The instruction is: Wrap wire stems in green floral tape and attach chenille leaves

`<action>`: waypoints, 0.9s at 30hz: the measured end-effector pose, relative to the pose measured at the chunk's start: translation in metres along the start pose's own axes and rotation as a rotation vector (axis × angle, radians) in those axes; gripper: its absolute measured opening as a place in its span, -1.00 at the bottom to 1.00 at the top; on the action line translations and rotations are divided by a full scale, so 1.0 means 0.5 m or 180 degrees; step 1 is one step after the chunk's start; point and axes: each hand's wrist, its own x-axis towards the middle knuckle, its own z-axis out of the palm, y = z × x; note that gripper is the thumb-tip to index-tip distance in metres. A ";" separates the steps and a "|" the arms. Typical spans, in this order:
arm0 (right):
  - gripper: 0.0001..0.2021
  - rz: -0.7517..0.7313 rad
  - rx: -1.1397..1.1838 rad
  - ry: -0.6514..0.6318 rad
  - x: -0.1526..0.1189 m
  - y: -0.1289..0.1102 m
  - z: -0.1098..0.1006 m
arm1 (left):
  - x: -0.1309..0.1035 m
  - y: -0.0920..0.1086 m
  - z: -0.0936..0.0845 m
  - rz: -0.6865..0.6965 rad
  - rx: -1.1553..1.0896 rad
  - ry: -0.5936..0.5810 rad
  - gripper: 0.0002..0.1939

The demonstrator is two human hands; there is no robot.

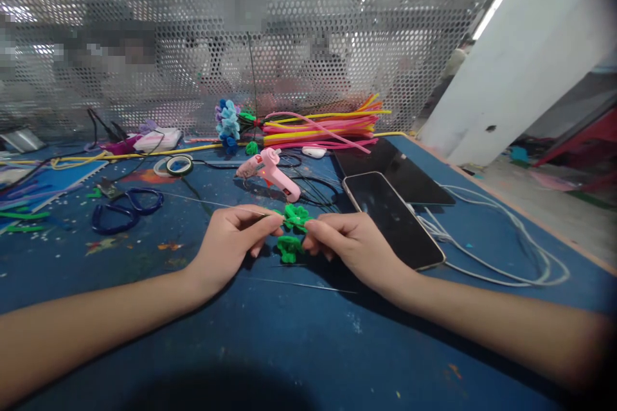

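Between my hands is a green fuzzy pipe-cleaner flower (295,217). My left hand (236,237) pinches a thin wire (207,201) at the flower's left side, and the wire runs off toward the upper left. My right hand (344,237) is closed on the flower's right edge. Just below, a second green pipe-cleaner flower (289,249) sits close to the right fingertips; whether they touch is unclear. Nearer to me, another thin wire (303,285) lies on the blue table (289,347).
A pink glue gun (272,174) lies beyond my hands, with pink and yellow pipe cleaners (322,130) and blue flowers (228,123) behind. Left are blue-handled scissors (116,217) and tape rolls (178,165). A phone (395,218), a tablet (409,180) and white cables (520,218) lie right.
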 end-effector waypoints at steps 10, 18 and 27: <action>-0.99 -0.0698 -0.0085 0.0804 -0.002 0.001 0.001 | 0.003 0.000 0.002 -0.0045 0.0075 -0.0041 -0.82; -0.58 -0.0029 0.0109 -0.0203 0.001 0.001 -0.002 | -0.009 0.010 0.010 0.0134 0.0402 0.0165 -0.93; -0.96 -0.0702 -0.0061 0.0590 0.000 -0.001 -0.001 | -0.008 0.000 0.005 0.0244 0.0211 0.0123 -0.92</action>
